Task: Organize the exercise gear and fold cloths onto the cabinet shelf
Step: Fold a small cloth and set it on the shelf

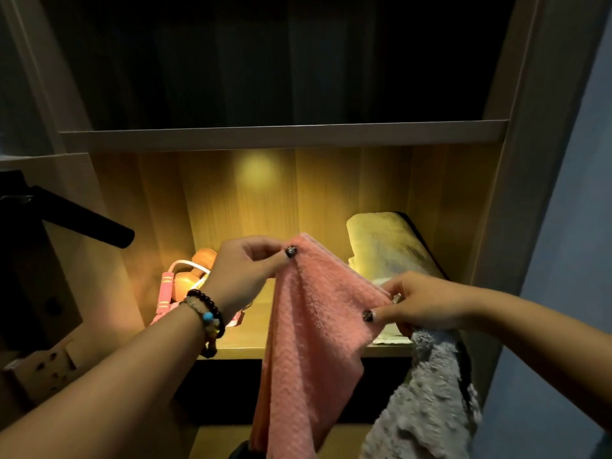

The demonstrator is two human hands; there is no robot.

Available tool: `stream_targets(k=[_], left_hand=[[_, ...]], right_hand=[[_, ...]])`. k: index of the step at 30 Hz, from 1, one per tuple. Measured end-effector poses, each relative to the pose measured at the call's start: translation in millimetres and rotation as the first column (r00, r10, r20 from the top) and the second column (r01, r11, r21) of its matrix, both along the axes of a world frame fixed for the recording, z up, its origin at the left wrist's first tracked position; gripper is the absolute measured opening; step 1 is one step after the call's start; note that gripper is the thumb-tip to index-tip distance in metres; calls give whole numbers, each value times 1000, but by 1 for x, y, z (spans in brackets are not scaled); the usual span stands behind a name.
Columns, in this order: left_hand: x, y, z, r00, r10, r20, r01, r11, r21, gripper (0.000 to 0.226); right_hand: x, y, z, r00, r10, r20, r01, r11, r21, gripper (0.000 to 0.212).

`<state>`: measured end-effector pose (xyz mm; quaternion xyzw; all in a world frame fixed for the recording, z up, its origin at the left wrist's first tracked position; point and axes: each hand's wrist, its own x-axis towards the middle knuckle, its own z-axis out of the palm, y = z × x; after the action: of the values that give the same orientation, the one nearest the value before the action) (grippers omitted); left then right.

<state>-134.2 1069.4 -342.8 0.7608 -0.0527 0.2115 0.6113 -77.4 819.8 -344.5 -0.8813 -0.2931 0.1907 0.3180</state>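
We hold a pink cloth (311,326) up in front of the lit shelf (251,342) of the cabinet. Our left hand (246,271) pinches its upper corner between thumb and fingers, and our right hand (420,304) pinches the other top corner, lower and to the right. The pink cloth hangs doubled from the two corners, and its lower end drops below the shelf's front edge and out of the frame.

Our right hand also grips a grey cloth (427,402), which hangs from under the palm, down past the shelf edge, just right of the pink one.

On the shelf, at the right, lies a folded cream towel (384,246), behind our right hand. At the left of the shelf sit an orange dumbbell (193,270) and a pink skipping rope (165,293) with a white cord, touching each other, partly hidden by our left wrist. That wrist wears bead bracelets (207,313).

Left of the shelf, outside the cabinet, a black handle (89,221) juts out.
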Motion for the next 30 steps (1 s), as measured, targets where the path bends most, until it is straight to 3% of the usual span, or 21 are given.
stream_targets(k=[3, 5, 9, 12, 17, 20, 25, 28, 30], left_hand=[[0, 15, -6, 998, 62, -6, -61, 992, 107, 13], [-1, 20, -13, 997, 72, -2, -71, 978, 194, 14], [-2, 14, -23, 999, 26, -31, -13, 937, 350, 11], [1, 5, -29, 999, 23, -24, -13, 937, 349, 6], [9, 12, -30, 996, 85, -19, -76, 953, 292, 8], [10, 13, -30, 998, 48, -27, -35, 934, 355, 10], [14, 15, -29, 988, 125, -89, -76, 902, 425, 17], [16, 28, -33, 977, 141, -163, -90, 954, 285, 12], [18, 35, -31, 961, 167, -218, -98, 950, 295, 8]], right_hand=[[6, 0, 4, 967, -84, 242, 95, 995, -37, 27], [4, 5, 13, 905, -56, 422, 96, 993, -73, 26], [-5, 18, 30, 835, 24, 550, 57, 990, -131, 28], [-6, 18, 37, 794, 54, 605, 76, 979, -188, 31], [4, -1, 43, 810, 87, 580, 129, 938, -321, 41], [8, -4, 38, 838, 115, 534, 105, 925, -364, 32], [15, 3, 35, 850, 116, 514, 75, 939, -336, 28], [22, 9, 33, 843, 118, 524, 49, 955, -293, 33], [27, 15, 29, 838, 113, 534, 36, 965, -261, 31]])
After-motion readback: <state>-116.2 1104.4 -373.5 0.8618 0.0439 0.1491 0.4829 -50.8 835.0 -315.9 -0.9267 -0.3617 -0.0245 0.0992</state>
